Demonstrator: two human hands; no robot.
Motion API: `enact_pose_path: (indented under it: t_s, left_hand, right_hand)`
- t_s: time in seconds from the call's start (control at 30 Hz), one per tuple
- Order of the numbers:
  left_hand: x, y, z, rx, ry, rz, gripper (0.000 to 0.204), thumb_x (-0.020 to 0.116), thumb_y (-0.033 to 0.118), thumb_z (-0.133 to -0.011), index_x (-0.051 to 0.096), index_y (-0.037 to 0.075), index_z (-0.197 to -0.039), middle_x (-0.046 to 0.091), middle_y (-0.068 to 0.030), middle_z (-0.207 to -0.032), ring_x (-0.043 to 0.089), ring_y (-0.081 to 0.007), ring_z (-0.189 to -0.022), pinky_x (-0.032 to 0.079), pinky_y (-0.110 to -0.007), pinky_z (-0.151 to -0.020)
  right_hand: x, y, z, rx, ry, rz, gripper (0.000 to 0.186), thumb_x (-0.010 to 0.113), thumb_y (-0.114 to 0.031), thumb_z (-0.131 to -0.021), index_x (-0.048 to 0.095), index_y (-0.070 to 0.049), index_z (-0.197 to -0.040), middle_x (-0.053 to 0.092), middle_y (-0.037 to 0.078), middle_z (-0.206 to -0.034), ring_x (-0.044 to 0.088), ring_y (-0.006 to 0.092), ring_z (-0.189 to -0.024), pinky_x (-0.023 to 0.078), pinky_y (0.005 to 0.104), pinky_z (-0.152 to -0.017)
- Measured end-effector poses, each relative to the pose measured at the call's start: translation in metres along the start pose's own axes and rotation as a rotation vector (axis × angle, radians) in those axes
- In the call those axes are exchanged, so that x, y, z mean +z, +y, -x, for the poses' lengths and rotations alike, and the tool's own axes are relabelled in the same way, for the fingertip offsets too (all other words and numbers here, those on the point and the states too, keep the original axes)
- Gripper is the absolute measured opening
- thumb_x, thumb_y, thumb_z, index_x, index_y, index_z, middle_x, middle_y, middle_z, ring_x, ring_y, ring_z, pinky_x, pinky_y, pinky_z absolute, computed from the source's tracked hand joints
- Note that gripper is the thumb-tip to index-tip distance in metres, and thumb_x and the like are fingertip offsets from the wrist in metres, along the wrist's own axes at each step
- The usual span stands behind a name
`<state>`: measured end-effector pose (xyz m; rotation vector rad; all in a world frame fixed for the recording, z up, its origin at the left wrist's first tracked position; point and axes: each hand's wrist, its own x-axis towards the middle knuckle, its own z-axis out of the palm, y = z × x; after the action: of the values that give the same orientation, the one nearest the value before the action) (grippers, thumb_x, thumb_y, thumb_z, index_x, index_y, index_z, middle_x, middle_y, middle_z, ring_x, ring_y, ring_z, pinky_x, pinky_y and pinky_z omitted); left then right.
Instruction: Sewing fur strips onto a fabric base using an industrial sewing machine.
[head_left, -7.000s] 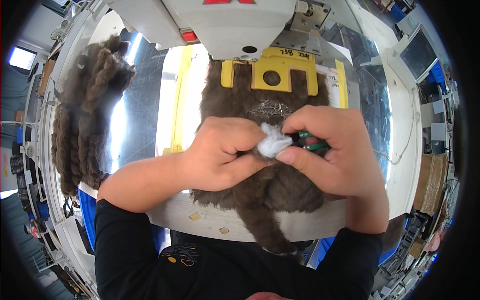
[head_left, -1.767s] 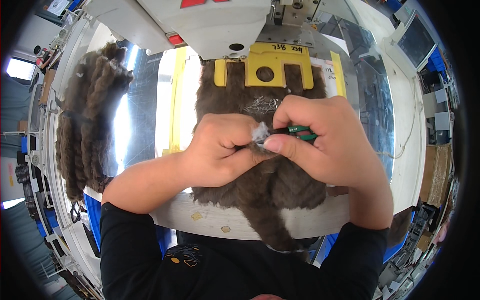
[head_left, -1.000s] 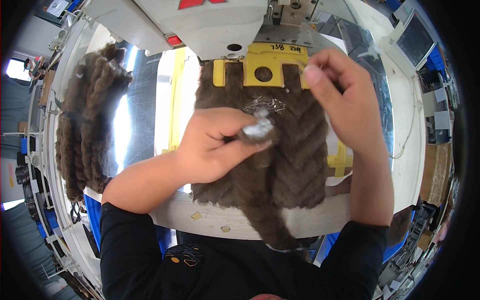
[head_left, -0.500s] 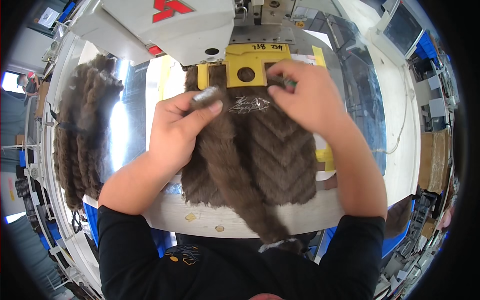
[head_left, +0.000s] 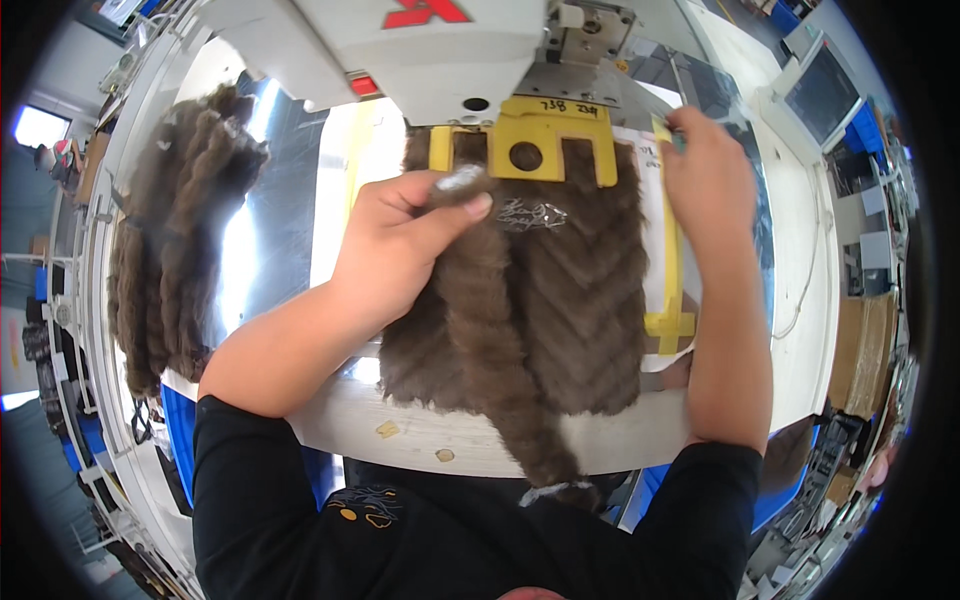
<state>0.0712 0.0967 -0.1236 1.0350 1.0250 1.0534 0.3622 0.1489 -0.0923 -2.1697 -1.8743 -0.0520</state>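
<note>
A brown fur panel with a chevron pile lies under the yellow clamp frame of a white embroidery machine. Silver stitched lettering shows on the fur just below the frame. Pinched in my left hand is the upper end of a long brown fur strip, which has a pale, shiny tip. The strip trails over the panel and past the table's near edge. My right hand is curled above the tabletop, right of the frame; a small greenish thing shows at its fingers, too blurred to name.
Several brown fur strips hang or lie bundled at the left. Yellow tape marks a white sheet right of the panel. A monitor stands at the far right, and blue bins sit below the table.
My right hand has left the clamp frame and moved right. My left hand still pinches the fur strip. The whole view has shifted slightly, with the machine now further right.
</note>
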Motion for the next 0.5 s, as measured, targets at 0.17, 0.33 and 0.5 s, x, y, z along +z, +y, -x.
enact_pose_path:
  t_s: [0.17, 0.33, 0.5]
  left_hand:
    - [0.004, 0.004, -0.003, 0.006, -0.073, 0.046, 0.019, 0.074, 0.011, -0.098, 0.076, -0.001, -0.113, 0.074, 0.0001, -0.095, 0.063, -0.0052, -0.088, 0.051, -0.023, -0.080]
    - [-0.003, 0.005, -0.010, -0.059, -0.149, 0.301, 0.017, 0.071, 0.009, -0.099, 0.074, -0.002, -0.112, 0.075, -0.0059, -0.102, 0.069, -0.0115, -0.090, 0.056, -0.027, -0.081]
    - [-0.005, 0.006, -0.012, -0.250, -0.206, 0.409, 0.016, 0.072, 0.014, -0.099, 0.073, 0.004, -0.111, 0.075, -0.0048, -0.101, 0.071, -0.0119, -0.091, 0.058, -0.027, -0.080]
  right_hand:
    - [0.009, -0.003, 0.012, -0.418, 0.365, 0.149, 0.051, 0.080, -0.018, -0.084, 0.065, -0.012, -0.133, 0.062, 0.013, -0.132, 0.058, 0.0346, -0.121, 0.046, 0.0476, -0.100]
    - [0.014, -0.060, 0.050, -1.179, 0.469, -0.191, 0.027, 0.069, -0.014, -0.083, 0.072, -0.014, -0.111, 0.065, 0.005, -0.107, 0.064, 0.0218, -0.092, 0.050, 0.0382, -0.077]
    - [0.014, -0.079, 0.065, -1.249, 0.552, -0.113, 0.022, 0.069, -0.013, -0.084, 0.072, -0.012, -0.106, 0.068, 0.007, -0.107, 0.065, 0.0221, -0.092, 0.053, 0.0379, -0.077]
